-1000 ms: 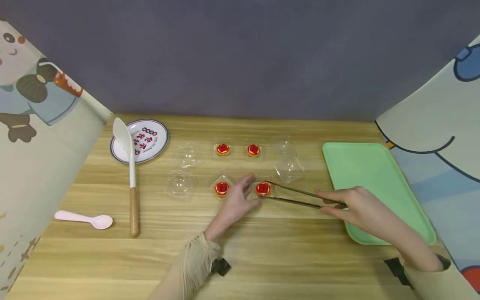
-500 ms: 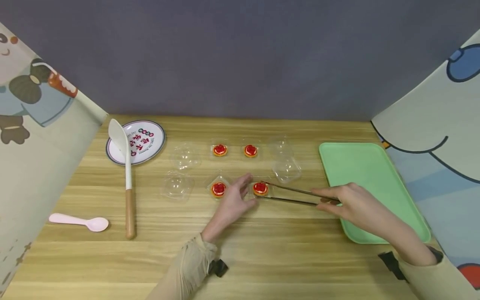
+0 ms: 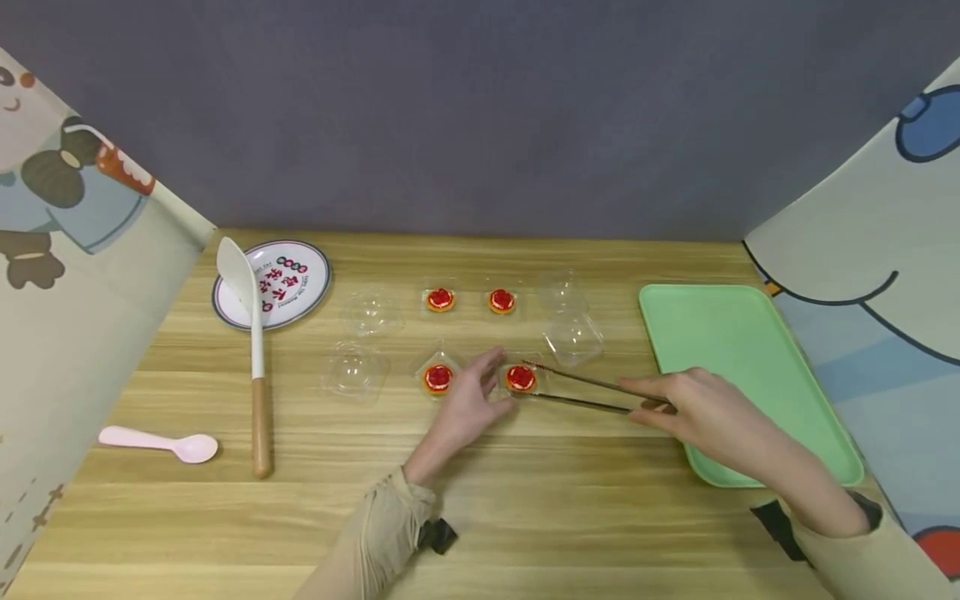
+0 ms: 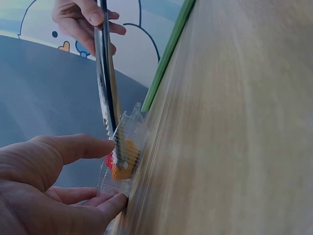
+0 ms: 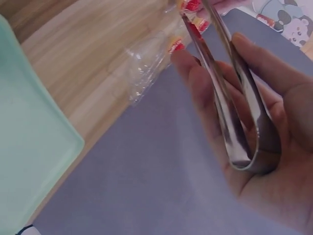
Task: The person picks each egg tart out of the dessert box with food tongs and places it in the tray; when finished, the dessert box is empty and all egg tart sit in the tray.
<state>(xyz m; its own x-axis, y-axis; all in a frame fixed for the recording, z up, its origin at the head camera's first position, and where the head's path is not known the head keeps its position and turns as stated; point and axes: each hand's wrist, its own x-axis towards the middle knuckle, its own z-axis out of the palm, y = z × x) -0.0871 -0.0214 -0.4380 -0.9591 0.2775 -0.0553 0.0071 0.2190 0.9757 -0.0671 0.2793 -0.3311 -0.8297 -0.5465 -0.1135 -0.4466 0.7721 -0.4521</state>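
My right hand (image 3: 697, 404) grips metal tongs (image 3: 588, 381), whose arms stand apart on either side of a small tart with red topping (image 3: 521, 378). This tart sits in a clear plastic box (image 4: 134, 128). The fingers and thumb of my left hand (image 3: 467, 400) hold the box at its left side. In the left wrist view, the tong tips reach into the box beside the tart's orange crust (image 4: 128, 164). Just left of my left hand, another tart (image 3: 438, 377) sits in its own clear box. Two more boxed tarts (image 3: 440, 300) stand in the row behind.
Clear plastic boxes without tarts lie at left (image 3: 354, 369) and at back right (image 3: 573, 336). A green tray (image 3: 738, 333) lies under my right hand. At far left are a patterned plate (image 3: 300, 287), a white ladle with wooden handle (image 3: 260, 425) and a pink spoon (image 3: 161, 442).
The head view has shifted slightly. My right hand has moved slightly left with the tongs, whose arms still straddle the tart; the left hand keeps its place at the box.
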